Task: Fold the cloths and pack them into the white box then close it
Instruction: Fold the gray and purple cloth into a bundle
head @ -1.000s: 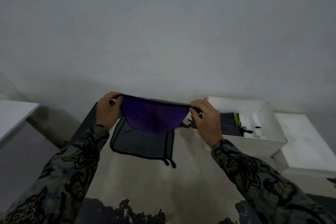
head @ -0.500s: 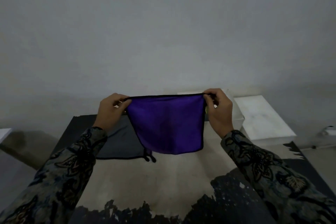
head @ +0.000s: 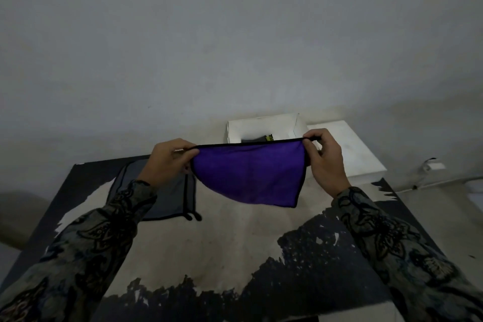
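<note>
Your table, topped w/ a beige-and-black patterned cover, fills the lower frame under a plain grey wall. At the far edge, the white box stands open, dark folded cloths inside w/ a bit of yellow-green showing; its flat white lid lies just beside it, to the right. You hold the purple cloth up in the air between you and the box, top black-trimmed edge stretched taut, the rest sagging to a point at lower right. Your left hand pinches the cloth's left top corner, fingers curled round the hem; your right hand pinches the right top corner, thumb and fingers closed on the fabric. A grey cloth w/ black trim lies flat on the table, partly under your left forearm, well apart from the box. Both sleeves are dark and patterned.
</note>
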